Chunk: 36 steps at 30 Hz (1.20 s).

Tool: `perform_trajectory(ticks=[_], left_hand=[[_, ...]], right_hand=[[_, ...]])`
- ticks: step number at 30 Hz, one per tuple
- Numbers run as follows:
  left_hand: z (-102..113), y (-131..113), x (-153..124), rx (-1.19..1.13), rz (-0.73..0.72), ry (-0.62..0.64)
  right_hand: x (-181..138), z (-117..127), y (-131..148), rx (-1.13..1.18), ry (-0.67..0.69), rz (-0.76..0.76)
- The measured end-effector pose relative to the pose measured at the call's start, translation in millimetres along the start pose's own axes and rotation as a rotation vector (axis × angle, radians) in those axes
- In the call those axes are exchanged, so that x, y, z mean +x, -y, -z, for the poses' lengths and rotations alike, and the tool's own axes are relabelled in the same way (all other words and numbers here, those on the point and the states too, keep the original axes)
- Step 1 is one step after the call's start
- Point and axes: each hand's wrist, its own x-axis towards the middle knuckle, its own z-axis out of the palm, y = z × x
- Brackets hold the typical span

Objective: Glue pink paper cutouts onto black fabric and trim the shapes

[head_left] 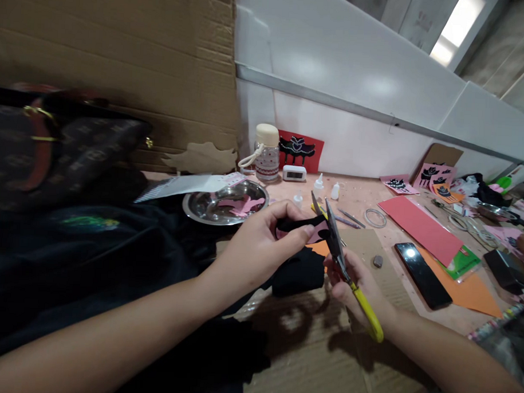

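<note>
A metal bowl (200,204) held pink cutouts (243,206). To its right, the left hand (264,238) pinched a black-and-pink piece (313,222) between thumb and fingers, its right end at the 2 parted blades of yellow-handled scissors (344,269). The right hand (364,283) was curled around these; a small stone (377,261) and 1 phone (422,275) lay beyond.

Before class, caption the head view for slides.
Left hand holds black and pink piece; right hand holds open yellow-handled scissors.
</note>
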Motion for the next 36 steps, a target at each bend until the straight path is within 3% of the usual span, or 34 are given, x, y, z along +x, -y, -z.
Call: perform_trajectory(ticks=[14, 36], left_hand=[[-1.3, 4.2, 2.3, -0.174, 0.092, 0.037], [-3.6, -7.3, -1.2, 0.091, -0.003, -0.019]], right_hand=[[-0.9, 1.8, -2.5, -0.030, 0.006, 0.046], [-1.7, 6.8, 9.8, -0.032, 0.201, 0.075]])
